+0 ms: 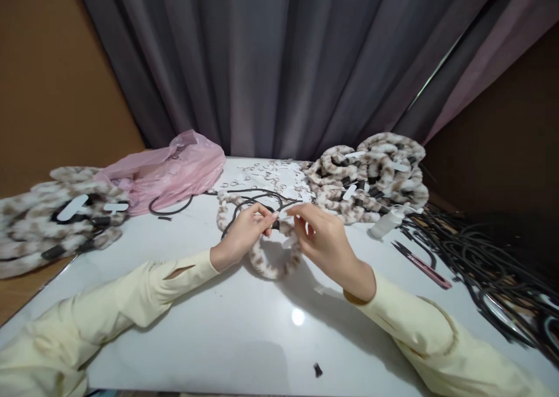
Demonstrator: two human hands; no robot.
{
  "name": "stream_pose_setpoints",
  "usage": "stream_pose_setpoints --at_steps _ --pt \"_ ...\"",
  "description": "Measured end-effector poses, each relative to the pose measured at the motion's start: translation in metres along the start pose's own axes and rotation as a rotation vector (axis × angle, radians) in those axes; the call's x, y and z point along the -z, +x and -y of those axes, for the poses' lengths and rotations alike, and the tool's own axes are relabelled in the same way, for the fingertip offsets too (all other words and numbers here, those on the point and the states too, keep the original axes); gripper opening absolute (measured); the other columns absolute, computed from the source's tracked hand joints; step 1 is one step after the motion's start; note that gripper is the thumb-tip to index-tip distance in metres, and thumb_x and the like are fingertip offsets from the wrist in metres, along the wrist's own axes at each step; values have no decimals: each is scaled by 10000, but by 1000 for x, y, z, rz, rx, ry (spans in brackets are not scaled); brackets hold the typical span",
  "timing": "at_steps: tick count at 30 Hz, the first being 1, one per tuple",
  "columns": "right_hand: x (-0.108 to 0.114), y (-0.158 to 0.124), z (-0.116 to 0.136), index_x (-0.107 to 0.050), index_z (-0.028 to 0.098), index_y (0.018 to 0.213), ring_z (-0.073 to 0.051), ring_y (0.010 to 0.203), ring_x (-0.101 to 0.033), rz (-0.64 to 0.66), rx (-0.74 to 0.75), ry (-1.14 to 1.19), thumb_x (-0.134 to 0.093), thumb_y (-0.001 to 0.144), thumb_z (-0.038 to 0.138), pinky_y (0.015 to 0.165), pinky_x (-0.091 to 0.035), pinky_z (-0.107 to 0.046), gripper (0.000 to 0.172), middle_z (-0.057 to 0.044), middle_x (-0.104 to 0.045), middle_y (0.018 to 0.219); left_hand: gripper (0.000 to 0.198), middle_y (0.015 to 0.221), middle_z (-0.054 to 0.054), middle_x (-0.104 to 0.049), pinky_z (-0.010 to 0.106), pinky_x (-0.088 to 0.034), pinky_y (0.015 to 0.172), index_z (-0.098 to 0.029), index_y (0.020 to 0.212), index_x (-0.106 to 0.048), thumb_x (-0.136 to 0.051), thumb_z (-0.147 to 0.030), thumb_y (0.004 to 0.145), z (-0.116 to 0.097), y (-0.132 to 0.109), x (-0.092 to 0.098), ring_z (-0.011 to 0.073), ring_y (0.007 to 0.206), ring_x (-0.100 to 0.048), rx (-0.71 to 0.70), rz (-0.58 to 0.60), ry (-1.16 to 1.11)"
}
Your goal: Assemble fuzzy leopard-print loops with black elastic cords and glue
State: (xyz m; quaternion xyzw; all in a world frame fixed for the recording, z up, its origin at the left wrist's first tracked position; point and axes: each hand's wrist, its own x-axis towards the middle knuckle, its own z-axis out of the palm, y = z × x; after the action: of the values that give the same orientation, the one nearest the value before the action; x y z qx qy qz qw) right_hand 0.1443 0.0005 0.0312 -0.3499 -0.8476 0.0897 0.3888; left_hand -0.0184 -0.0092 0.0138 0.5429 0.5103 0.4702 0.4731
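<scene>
Over the middle of the white table, a ring of white plush with brown spots point(268, 269) hangs below my hands, with a short black sleeve point(275, 225) on its upper part. My left hand point(247, 231) is closed, thumb and fingers pinched at that black part. My right hand point(321, 234) is closed too, its thumb and index finger pinched beside it; whatever lies between those tips is too small to make out. A white tag point(289, 243) shows by the right fingers. Behind the left hand lie another plush piece point(223, 211) and looped black cord point(262, 196).
Plush rings with white tags are piled at left point(26, 216) and back right point(371, 170). A pink plastic bag point(174, 170), small metal rings point(275, 178), a clear bottle point(388, 222), pink-handled snips point(421, 263) and tangled black cords point(476, 269) surround the work area. A black scrap point(318, 369) lies in front.
</scene>
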Motion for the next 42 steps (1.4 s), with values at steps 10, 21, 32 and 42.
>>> stream_pose_setpoints --at_steps 10,21,32,42 --pt "-22 -12 14 -504 162 993 -96 404 -499 362 -441 527 -362 893 237 452 -386 -211 189 25 -583 551 158 553 -40 -466 145 -359 418 -125 674 -498 -496 -110 832 -13 9 6 37 421 -450 423 59 -607" --pt "-37 -9 11 -581 136 755 -106 469 -550 97 -649 875 -615 733 302 504 -469 -231 171 10 -585 527 235 524 -50 -462 169 -347 415 -149 674 -478 -629 -312 748 -14 -2 1 59 426 -431 186 3 -334" --pt "-17 -9 31 -536 150 543 -87 332 -474 293 -643 881 -499 825 302 425 -393 -213 322 25 -516 388 100 713 -37 -580 210 -387 615 -205 763 -501 -517 -272 834 -2 -13 1 99 607 -534 -441 -166 395" --pt "-6 0 22 -493 163 535 -73 382 -381 411 -432 442 -431 870 189 471 -337 -210 342 52 -431 395 139 742 7 -544 244 -362 724 -210 720 -535 -512 -277 840 6 -2 5 153 708 -498 -515 -97 452"
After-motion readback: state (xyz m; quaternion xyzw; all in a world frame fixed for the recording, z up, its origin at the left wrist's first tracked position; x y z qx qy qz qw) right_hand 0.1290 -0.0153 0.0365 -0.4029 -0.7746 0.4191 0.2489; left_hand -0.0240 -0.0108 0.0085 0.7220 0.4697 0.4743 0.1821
